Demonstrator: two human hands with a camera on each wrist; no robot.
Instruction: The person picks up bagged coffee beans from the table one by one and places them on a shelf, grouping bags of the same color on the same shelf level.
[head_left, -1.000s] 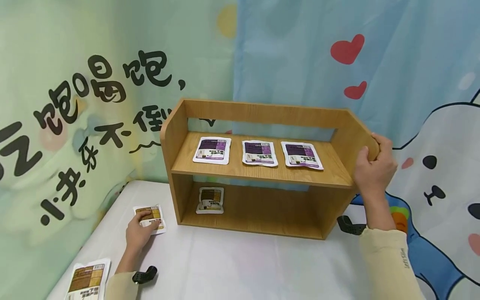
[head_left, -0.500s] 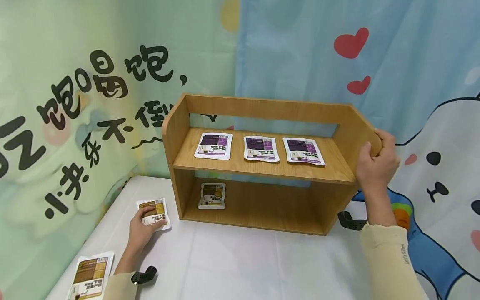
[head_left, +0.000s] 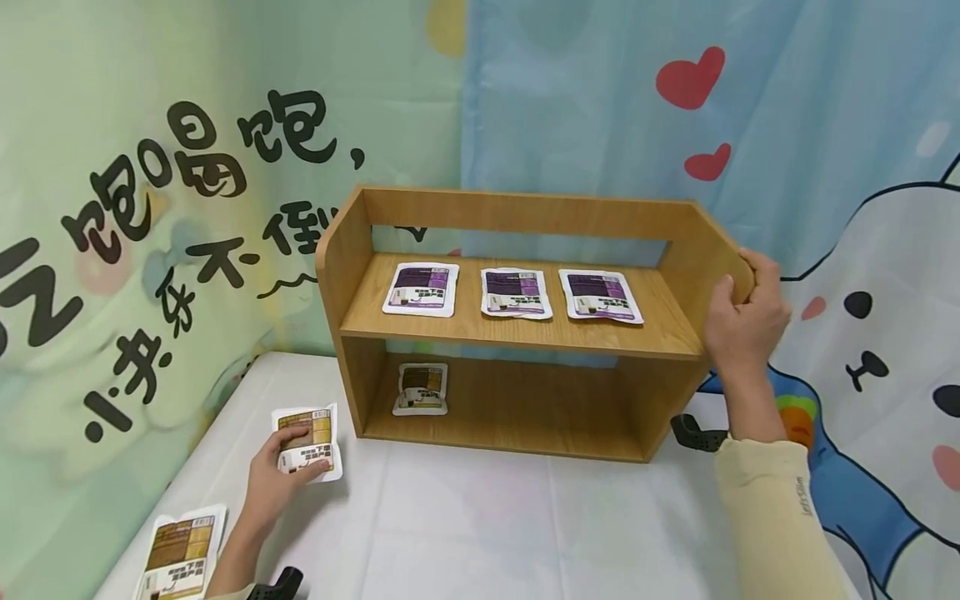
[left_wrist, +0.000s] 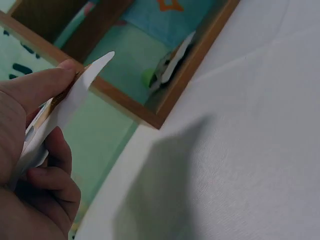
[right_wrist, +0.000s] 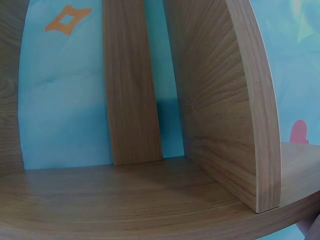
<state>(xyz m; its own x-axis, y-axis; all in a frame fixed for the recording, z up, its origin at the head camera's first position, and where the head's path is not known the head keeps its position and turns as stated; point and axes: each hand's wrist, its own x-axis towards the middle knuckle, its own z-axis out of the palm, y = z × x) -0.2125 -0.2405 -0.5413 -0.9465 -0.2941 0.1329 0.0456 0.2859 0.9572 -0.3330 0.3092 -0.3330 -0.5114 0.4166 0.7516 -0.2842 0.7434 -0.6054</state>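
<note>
My left hand (head_left: pixel 272 482) pinches a brown and white flat packet (head_left: pixel 324 427) between thumb and fingers, just left of the wooden shelf (head_left: pixel 525 417). In the left wrist view this packet (left_wrist: pixel 80 97) appears edge-on, raised over the cloth with a shadow below. My right hand (head_left: pixel 748 321) grips the upper edge of the shelf's right side panel. On the top board lie three purple and white packets: left (head_left: pixel 422 289), middle (head_left: pixel 516 293) and right (head_left: pixel 601 296). A brown packet (head_left: pixel 421 389) leans at the left of the lower compartment. The right wrist view hides the gripping fingers.
Another brown and white packet (head_left: pixel 182 554) lies at the table's near left, beside my forearm. White cloth (head_left: pixel 465 525) covers the table. Printed curtains (head_left: pixel 562 100) hang behind and to the left, close to the shelf.
The packet in my left hand has risen off the cloth and come slightly toward me. My right hand keeps its grip on the shelf, and the packets on it stay put.
</note>
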